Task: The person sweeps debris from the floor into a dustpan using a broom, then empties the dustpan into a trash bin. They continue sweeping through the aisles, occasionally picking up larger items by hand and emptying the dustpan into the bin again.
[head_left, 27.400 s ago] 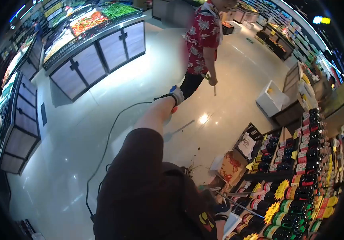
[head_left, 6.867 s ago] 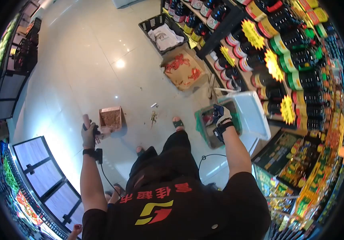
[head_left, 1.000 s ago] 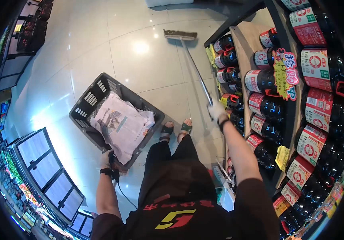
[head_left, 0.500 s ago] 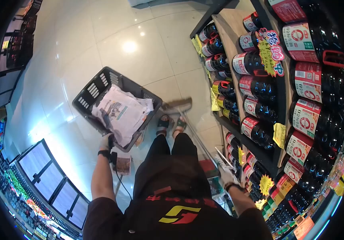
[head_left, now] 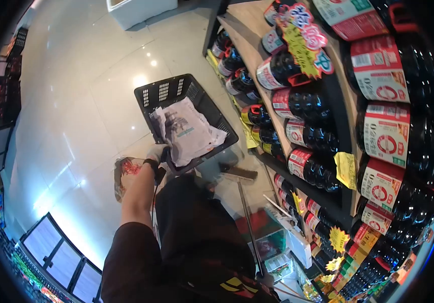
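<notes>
My left hand point(head_left: 158, 153), in a light glove, is closed on the near left corner of a black plastic basket point(head_left: 228, 132). Inside the basket lies a crumpled white printed plastic bag point(head_left: 189, 129). Low in the view, my right hand point(head_left: 266, 280) is partly hidden by my dark clothing, closed around the pole of a broom point(head_left: 248, 213). The broom's brush head point(head_left: 239, 173) rests on the floor just beyond the basket's near right side. Below my left wrist is a brownish container with red bits in it point(head_left: 126, 174), partly covered by my forearm.
Shelves point(head_left: 245, 30) of dark bottles with red-and-white labels point(head_left: 386, 136) line the right side. Boxes point(head_left: 272, 242) stand low beside my legs on the right. A white foam box point(head_left: 141, 11) sits ahead on the tiled floor, and a glass-topped cabinet point(head_left: 63, 257) is at lower left.
The basket has moved right, closer to the shelves, with my left hand on it. My body has turned and stepped forward. The white foam box has come further into view.
</notes>
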A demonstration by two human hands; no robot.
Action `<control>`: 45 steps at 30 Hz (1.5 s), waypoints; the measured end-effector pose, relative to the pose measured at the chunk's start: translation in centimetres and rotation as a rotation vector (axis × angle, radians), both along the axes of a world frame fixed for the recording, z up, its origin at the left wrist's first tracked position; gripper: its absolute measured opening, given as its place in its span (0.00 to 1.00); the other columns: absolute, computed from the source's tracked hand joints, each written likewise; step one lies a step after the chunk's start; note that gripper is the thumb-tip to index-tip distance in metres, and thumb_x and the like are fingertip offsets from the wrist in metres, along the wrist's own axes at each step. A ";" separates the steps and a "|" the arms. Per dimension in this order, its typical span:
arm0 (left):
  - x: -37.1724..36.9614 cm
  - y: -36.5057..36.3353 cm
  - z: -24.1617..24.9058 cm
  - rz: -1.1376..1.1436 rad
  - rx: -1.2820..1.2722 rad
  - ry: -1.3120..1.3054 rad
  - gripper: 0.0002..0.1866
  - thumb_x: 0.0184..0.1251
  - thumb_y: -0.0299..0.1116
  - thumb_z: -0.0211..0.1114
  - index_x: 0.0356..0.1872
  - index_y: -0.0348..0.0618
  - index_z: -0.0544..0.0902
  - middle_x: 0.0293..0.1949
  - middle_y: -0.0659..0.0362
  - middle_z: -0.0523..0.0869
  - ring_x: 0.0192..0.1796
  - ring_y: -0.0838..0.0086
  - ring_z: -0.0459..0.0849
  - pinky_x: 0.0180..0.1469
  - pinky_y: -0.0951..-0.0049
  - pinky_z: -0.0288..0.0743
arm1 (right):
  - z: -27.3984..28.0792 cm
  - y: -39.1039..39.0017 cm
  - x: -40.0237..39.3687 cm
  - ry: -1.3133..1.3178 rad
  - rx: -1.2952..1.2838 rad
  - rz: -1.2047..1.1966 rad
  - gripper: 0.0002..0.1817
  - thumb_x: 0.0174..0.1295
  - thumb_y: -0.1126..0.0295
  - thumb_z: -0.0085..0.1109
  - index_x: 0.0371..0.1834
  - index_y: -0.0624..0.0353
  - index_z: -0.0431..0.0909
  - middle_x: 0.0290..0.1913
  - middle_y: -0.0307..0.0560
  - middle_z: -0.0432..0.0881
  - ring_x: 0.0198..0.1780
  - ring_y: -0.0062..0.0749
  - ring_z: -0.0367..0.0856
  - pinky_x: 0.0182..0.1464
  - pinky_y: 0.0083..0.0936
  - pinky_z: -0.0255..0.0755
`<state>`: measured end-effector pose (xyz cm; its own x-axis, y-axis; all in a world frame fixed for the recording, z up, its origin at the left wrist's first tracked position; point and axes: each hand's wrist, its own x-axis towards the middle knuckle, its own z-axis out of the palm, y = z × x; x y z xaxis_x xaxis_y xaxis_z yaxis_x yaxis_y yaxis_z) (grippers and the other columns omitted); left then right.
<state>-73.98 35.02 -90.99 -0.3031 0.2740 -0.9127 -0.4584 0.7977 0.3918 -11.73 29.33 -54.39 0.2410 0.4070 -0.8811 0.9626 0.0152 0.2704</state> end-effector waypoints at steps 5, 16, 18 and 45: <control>1.8 4.9 3.3 0.005 -0.091 -0.123 0.28 0.49 0.62 0.65 0.33 0.45 0.76 0.27 0.60 0.77 0.20 0.69 0.78 0.19 0.70 0.69 | -1.6 -0.7 -1.4 0.070 0.134 -0.109 0.31 0.56 0.59 0.54 0.66 0.36 0.60 0.30 0.62 0.80 0.35 0.56 0.80 0.40 0.48 0.71; 5.0 -16.4 15.7 0.129 -0.187 -0.277 0.20 0.58 0.48 0.63 0.43 0.43 0.75 0.31 0.54 0.78 0.27 0.64 0.82 0.23 0.69 0.73 | -1.3 3.3 -4.6 0.385 0.241 -0.098 0.32 0.51 0.69 0.60 0.63 0.45 0.66 0.36 0.62 0.80 0.41 0.55 0.79 0.43 0.43 0.71; 5.9 -20.8 17.2 0.196 -0.150 -0.306 0.20 0.57 0.47 0.63 0.44 0.45 0.75 0.33 0.53 0.79 0.27 0.64 0.81 0.23 0.67 0.73 | -1.7 5.3 -5.3 0.400 0.310 0.024 0.29 0.52 0.69 0.56 0.62 0.43 0.67 0.36 0.61 0.80 0.40 0.54 0.79 0.43 0.42 0.72; 38.7 -46.4 48.7 -0.160 -0.144 0.722 0.32 0.52 0.37 0.68 0.59 0.42 0.69 0.50 0.49 0.78 0.51 0.58 0.78 0.53 0.62 0.70 | -9.2 -5.0 13.9 0.728 0.416 0.248 0.17 0.55 0.68 0.54 0.49 0.57 0.75 0.42 0.60 0.79 0.46 0.55 0.77 0.45 0.39 0.72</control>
<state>-35.32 -11.43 -42.31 -0.8062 0.2573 -0.5328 -0.0021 0.8992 0.4375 2.17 24.33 -63.60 -0.4614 0.6961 -0.5500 0.8805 0.2835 -0.3800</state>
